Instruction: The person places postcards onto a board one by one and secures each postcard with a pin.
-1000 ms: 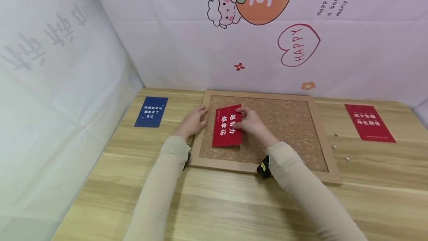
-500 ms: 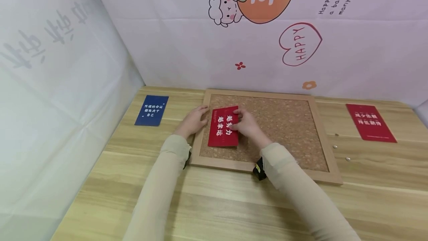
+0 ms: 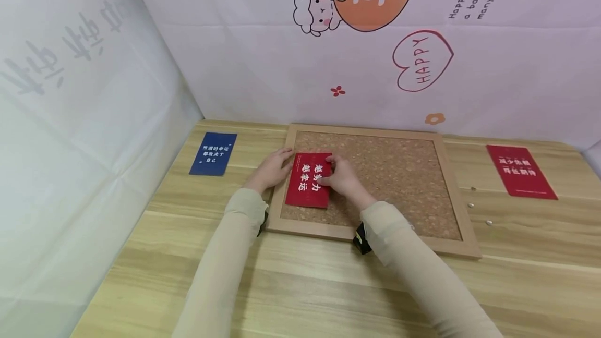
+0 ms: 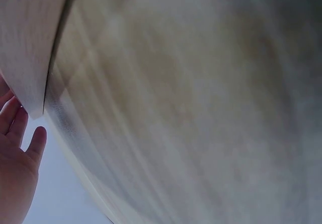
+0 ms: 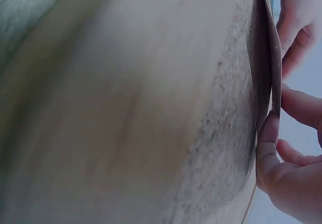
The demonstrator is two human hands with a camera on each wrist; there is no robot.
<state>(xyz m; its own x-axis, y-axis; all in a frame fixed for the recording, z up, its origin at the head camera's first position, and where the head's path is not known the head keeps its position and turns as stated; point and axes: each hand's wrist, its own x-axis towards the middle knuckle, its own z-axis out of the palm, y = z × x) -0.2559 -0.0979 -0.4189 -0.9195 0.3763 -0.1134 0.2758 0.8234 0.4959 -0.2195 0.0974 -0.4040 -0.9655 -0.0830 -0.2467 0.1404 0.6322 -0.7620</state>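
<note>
A red card (image 3: 300, 194) with white characters lies over the left part of the framed cork board (image 3: 387, 186). My right hand (image 3: 345, 176) pinches the card's right edge. In the right wrist view the thumb is on one face of the card (image 5: 275, 68) and a finger on the other, and the card stands slightly off the cork. My left hand (image 3: 274, 170) rests at the left rail of the wooden frame, its fingertips close to the card's left edge. The left wrist view shows that hand's extended fingers beside the frame (image 4: 30, 43).
A blue card (image 3: 213, 166) lies on the wooden table (image 3: 300, 280) at the left. Another red card (image 3: 521, 176) is at the right. Several small pins (image 3: 489, 222) lie just right of the board. A white printed cloth (image 3: 263, 77) hangs behind.
My right hand has moved the red card leftward and down, nearer to the frame's left rail, and the card now lies flatter and straighter. My left hand has stayed in place.
</note>
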